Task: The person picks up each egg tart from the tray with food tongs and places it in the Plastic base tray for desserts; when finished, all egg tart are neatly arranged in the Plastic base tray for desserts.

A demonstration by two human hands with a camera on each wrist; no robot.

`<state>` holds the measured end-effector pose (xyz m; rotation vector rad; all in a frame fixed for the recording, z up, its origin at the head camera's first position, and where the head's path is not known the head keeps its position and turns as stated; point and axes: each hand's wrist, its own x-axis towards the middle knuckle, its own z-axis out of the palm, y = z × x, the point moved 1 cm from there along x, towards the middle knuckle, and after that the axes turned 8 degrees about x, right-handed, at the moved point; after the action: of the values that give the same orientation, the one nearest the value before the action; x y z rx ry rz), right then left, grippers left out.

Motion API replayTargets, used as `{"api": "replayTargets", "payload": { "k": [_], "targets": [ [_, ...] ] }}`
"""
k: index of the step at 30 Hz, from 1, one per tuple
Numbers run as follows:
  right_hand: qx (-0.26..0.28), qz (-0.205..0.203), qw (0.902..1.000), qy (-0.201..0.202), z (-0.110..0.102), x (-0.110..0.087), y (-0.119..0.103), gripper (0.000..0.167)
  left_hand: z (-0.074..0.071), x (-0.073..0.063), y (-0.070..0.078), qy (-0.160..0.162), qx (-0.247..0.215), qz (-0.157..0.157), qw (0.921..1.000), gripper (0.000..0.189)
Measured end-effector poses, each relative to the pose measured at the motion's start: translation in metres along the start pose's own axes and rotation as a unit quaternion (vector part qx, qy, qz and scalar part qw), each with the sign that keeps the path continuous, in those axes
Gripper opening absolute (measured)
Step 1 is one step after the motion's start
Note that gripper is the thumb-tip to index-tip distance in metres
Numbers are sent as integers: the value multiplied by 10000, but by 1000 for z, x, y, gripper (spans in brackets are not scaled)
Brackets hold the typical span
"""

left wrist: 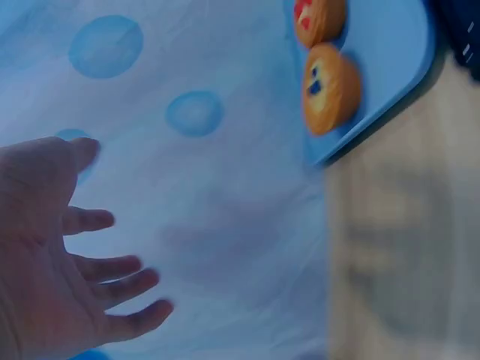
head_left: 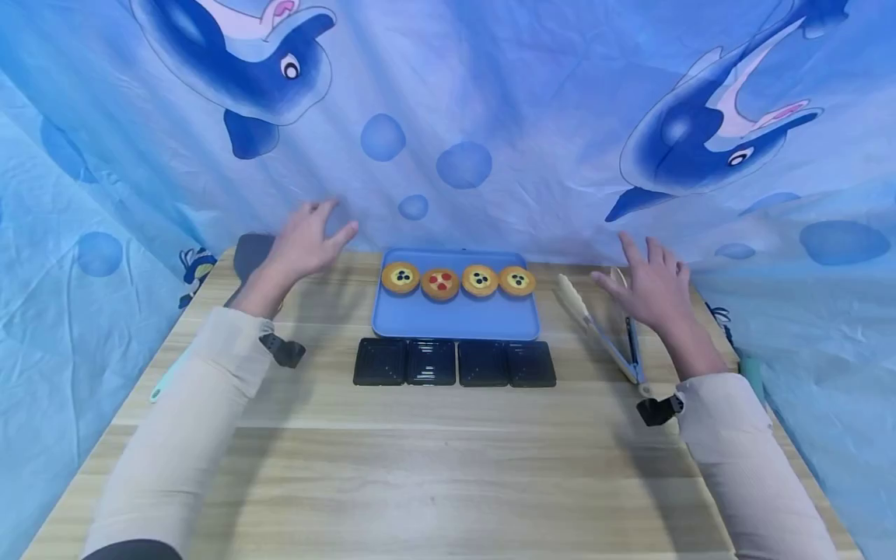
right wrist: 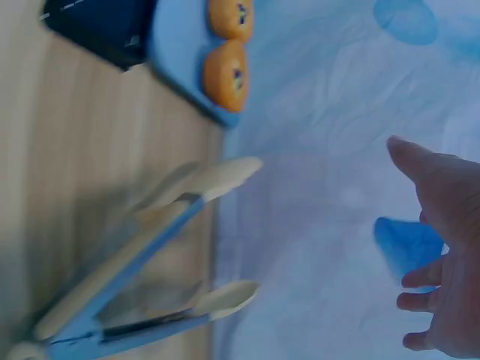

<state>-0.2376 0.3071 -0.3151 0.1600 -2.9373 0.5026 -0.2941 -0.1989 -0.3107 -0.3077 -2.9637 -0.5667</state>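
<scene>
My left hand point(head_left: 301, 245) hovers over the far left of the table, fingers spread and relaxed, holding nothing. Above the far right side is my right hand point(head_left: 654, 288), also empty with its fingers extended. Beneath and beside it lie spread tongs point(head_left: 609, 346) with cream-coloured tips, which the right wrist view shows apart from the hand. Between the hands, a blue tray point(head_left: 455, 320) bears a row of small tarts: a red-topped tart point(head_left: 440, 285) and several with dark blue berries, such as the leftmost tart point(head_left: 400, 278). Black plastic boxes point(head_left: 431, 364) stand along the tray's near side.
A dark grey flat object point(head_left: 250, 255) lies behind the left forearm, partly hidden. A pale green handle point(head_left: 166, 381) sits at the left edge, and a green object point(head_left: 751, 375) at the right edge. A blue dolphin-print curtain point(head_left: 532, 117) hangs behind the wooden table point(head_left: 434, 467).
</scene>
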Motion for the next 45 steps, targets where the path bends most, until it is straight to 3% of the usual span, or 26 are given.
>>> {"api": "replayTargets", "payload": {
  "k": [3, 6, 11, 16, 20, 25, 30, 32, 39, 45],
  "targets": [
    [-83, 152, 9997, -163, 9, -9, 12, 95, 23, -4, -7, -385, -798, -23, 9961, 68],
    [-71, 324, 9988, -372, 23, -16, 26, 101, 50, -8, -12, -852, -1506, -250, 9846, 65],
    [84, 615, 9961, -623, 47, -23, 45, 107, 88, -11, -14, -1269, -2214, -634, 9648, 62],
    [353, 1007, 9919, -696, 65, -28, 55, 90, 109, -10, -11, -1416, -2575, -785, 9526, 58],
    [693, 1323, 9862, -714, 74, -30, 56, 79, 118, -9, -10, -1438, -2771, -917, 9456, 56],
    [772, 1556, 9832, -562, 84, -29, 55, 82, 125, -9, -13, -1311, -3011, -970, 9395, 52],
    [694, 1765, 9816, -234, 92, -28, 55, 92, 131, -8, -16, -1254, -3022, -914, 9405, 52],
    [730, 1805, 9808, -127, 93, -28, 55, 93, 132, -8, -16, -1194, -2934, -890, 9443, 53],
    [1160, 1736, 9777, 241, 94, -29, 62, 85, 132, -9, -16, -1165, -2854, -864, 9474, 54],
    [1447, 1382, 9793, 303, 81, -28, 58, 72, 132, -9, -18, -1182, -2790, -891, 9488, 56]
  ]
}}
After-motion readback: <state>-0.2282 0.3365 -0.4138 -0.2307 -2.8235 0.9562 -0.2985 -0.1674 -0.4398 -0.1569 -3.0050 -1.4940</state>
